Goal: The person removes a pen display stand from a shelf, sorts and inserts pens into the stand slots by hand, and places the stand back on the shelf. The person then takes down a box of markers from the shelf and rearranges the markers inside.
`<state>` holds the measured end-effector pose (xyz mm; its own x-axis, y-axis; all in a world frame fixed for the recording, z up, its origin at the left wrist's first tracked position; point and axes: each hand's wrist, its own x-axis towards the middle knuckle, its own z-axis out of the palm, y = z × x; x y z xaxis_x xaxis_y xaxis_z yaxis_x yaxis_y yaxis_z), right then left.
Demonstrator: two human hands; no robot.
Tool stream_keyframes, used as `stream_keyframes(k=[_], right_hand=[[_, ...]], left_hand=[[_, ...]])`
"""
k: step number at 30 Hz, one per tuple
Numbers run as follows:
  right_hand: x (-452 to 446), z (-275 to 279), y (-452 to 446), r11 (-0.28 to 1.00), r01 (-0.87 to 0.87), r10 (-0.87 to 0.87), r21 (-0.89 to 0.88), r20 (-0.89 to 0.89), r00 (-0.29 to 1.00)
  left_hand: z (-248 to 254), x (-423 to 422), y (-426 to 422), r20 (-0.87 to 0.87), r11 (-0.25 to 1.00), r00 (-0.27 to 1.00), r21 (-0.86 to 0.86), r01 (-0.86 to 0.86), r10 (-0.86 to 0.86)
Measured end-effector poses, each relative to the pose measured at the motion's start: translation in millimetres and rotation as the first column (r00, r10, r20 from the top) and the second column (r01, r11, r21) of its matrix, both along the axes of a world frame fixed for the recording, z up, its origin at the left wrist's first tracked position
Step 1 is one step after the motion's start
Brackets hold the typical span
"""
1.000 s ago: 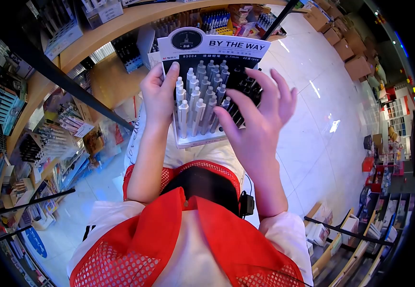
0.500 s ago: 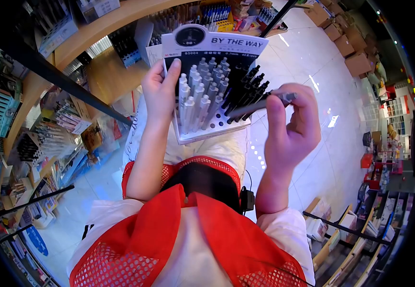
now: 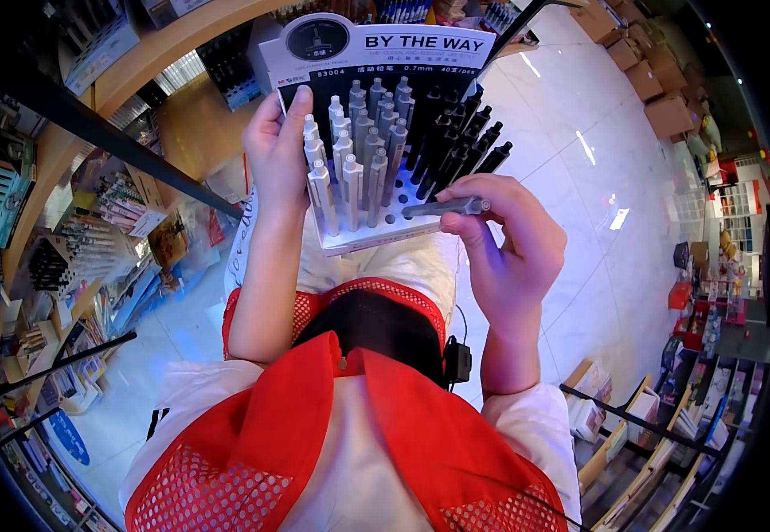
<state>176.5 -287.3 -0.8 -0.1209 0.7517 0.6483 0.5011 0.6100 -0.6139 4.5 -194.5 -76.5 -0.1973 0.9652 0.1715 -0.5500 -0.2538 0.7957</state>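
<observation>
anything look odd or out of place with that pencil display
One grey pencil lies nearly flat in the right hand, its end over the display, while the others stand in it. The black pencils lean right, though lens distortion may exaggerate that. No damage shows.

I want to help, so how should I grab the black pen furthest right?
I'd pinch the black pen near its upper end, coming from above, on the picture's right. That end sticks up and leans outward from the display box, while the right hand crowds lower down.

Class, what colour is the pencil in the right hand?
The pencil is grey; head view.
</observation>
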Motion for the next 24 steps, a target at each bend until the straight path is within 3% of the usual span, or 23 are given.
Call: stream_keyframes(k=[2, 5, 9, 12, 13, 16, 24], right_hand=[[3, 2, 1, 1.0, 0.004, -0.005, 0.019, 0.046, 0.999], [-2, -2, 1, 0.999, 0.024, -0.026, -0.033, -0.058, 0.998], [-14, -2, 6, 0.989, 0.147, -0.148, 0.013, 0.059, 0.987], [-15, 6, 13, 0.929, 0.219, -0.315, 0.297, 0.33, 0.89], [-16, 6, 14, 0.926, 0.245, -0.342, 0.287, 0.367, 0.865], [-11, 7, 24, 0.922, 0.219, -0.332, 0.318, 0.365, 0.87], [-6, 11, 25, 0.975, 0.143, -0.2, 0.171, 0.39, 0.899]], left_hand=[[1, 0, 0, 0.013, 1.0, 1.0, -0.016, 0.004, -0.004], [5, 1, -2, 0.065, 0.999, 0.998, -0.045, 0.012, -0.009], [7, 1, -4, 0.042, 0.999, 0.999, -0.026, 0.019, -0.018], [6, 1, -6, 0.0, 1.0, 1.0, 0.004, 0.019, -0.019], [6, 1, -6, -0.007, 1.0, 1.0, 0.01, 0.018, -0.018], [3, 2, -5, 0.002, 1.0, 1.0, 0.018, 0.008, -0.008], [1, -6, -3, 0.018, 1.0, 1.0, -0.016, -0.019, 0.019]])
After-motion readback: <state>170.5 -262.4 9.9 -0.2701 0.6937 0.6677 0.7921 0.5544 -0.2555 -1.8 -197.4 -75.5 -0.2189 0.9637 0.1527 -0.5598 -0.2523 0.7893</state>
